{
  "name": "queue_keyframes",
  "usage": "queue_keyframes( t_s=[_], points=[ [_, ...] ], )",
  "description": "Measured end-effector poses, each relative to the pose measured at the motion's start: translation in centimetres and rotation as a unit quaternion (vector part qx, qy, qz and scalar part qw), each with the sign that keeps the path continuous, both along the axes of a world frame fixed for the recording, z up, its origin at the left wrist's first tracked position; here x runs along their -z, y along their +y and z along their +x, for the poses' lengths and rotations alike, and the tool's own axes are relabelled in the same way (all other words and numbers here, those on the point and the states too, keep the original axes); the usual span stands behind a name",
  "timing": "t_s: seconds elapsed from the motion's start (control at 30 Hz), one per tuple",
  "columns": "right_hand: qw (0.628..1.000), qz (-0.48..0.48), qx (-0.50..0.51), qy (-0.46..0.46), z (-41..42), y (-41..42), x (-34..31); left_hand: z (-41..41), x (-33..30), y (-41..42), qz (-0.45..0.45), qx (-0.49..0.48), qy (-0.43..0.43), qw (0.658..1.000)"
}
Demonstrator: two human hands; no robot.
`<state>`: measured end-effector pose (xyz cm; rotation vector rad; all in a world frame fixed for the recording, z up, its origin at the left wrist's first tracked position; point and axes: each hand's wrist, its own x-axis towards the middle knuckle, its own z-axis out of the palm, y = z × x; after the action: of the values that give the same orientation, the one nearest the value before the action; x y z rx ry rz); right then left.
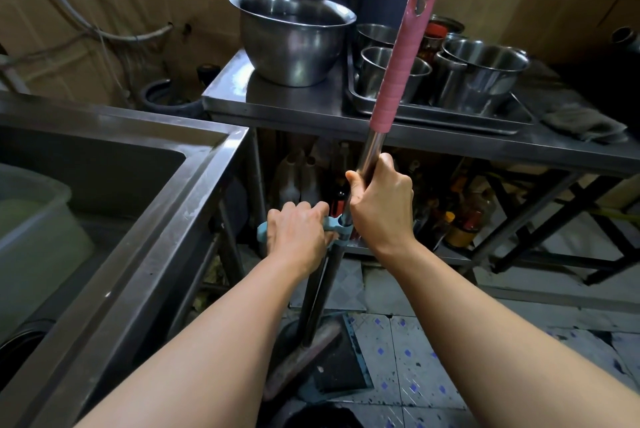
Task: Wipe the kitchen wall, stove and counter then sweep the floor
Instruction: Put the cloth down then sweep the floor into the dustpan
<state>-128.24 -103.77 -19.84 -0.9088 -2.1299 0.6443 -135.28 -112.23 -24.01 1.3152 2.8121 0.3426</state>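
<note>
A broom (398, 60) with a pink grip and a steel shaft stands upright in front of me, its reddish head (301, 358) down on the tiled floor. My right hand (381, 205) grips the steel shaft just below the pink grip. My left hand (298, 233) grips the light-blue handle of a dustpan (343, 365), whose blue clip sits round the broom shaft. The dustpan's dark tray rests on the floor beside the broom head.
A steel sink unit (194, 185) with a pale tub fills the left. Ahead stands a steel counter (311, 108) carrying a big bowl (294, 39), pots on a tray and a grey cloth (585, 124). Bottles crowd the shelf under it. The tiled floor (415, 351) is dirty.
</note>
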Motion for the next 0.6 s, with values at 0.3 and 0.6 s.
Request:
queue_keyframes(
  t_s=[0.3,0.6],
  points=[
    [0.992,-0.052,0.106,-0.043,1.6,2.2,-1.0,-1.1,-0.2,-1.9,0.0,-0.006,-0.015,1.0],
    [0.996,-0.026,0.016,-0.08,3.8,0.8,1.8,0.5,-0.3,-1.9,-0.013,-0.006,-0.022,1.0]
  ],
)
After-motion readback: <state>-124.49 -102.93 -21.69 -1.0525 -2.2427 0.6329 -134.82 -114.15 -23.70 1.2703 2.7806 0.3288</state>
